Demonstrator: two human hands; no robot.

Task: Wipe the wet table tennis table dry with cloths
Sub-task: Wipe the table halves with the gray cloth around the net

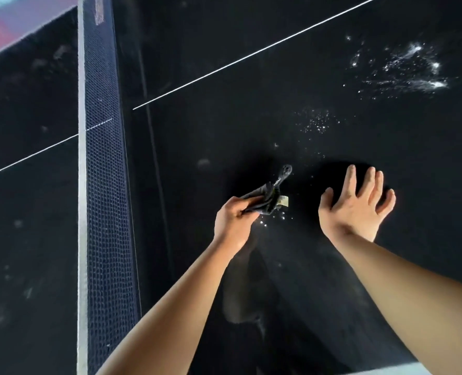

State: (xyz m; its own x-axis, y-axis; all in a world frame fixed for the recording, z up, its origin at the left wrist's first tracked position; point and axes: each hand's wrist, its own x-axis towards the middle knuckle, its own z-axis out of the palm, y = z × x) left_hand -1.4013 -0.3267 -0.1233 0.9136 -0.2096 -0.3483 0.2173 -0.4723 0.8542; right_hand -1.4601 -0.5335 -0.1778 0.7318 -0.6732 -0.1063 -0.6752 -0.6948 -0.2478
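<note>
1. Cloth (265,197) first: it's dark, bunched into a wad, and sits near the middle of the near half of the table (251,104), to the right of the net (105,185).
2. The left hand (232,223) has it! Its fingers (240,207) are curled round one end of the wad and pinch it against the thumb.
3. A thin loop of the cloth sticks out beyond the wad, and a pale tag (284,203) shows at its right edge (whether the wad touches the table, I cannot tell).
4. The right hand (357,209) is just to the right of the cloth, apart from it, palm down. Its fingers (370,182) are straight and spread wide, holding nothing. A dark shadow lies under them; contact with the table is unclear.
5. Wet patches now: a few bright droplets (273,220) glint directly below the cloth.
6. A finer scatter of drops (316,123) lies beyond both hands.
7. The biggest splash (403,66) shines far off to the upper right.
8. The white centre line (251,56) runs across the dark table beyond all that and meets the net.
</note>
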